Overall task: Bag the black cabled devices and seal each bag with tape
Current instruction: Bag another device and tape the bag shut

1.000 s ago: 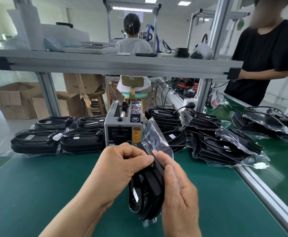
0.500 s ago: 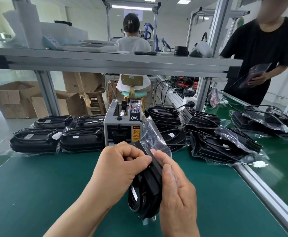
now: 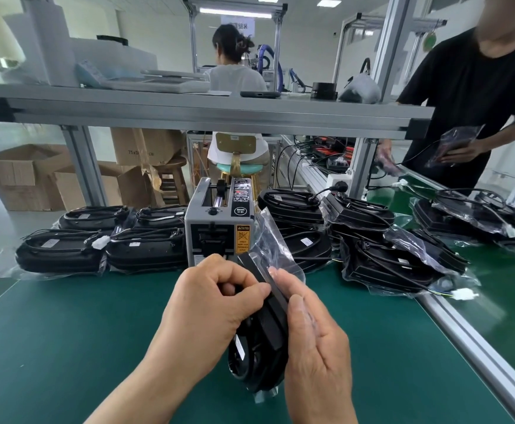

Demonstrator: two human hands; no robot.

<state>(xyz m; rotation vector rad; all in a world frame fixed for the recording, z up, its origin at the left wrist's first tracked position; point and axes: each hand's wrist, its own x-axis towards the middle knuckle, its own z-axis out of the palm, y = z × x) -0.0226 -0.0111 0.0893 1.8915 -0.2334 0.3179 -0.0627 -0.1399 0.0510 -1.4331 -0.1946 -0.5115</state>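
Note:
A black cabled device (image 3: 260,347) stands on edge in a clear plastic bag (image 3: 273,240) on the green mat, between my two hands. My left hand (image 3: 210,304) curls round its top edge, thumb and fingers pinching the bag there. My right hand (image 3: 314,335) lies flat against the device's right side with straight fingers pressing the bag. The bag's loose mouth sticks up behind my fingers. Just beyond stands the grey tape dispenser (image 3: 219,228).
Bagged black devices lie in rows left (image 3: 103,240) and right (image 3: 381,246) of the dispenser. An aluminium rail (image 3: 479,356) borders the mat on the right. A person in black (image 3: 476,102) handles a bag at the neighbouring bench. A metal shelf (image 3: 207,111) spans overhead.
My hands and the device have barely shifted. The person in black has raised a bagged item into view on the right.

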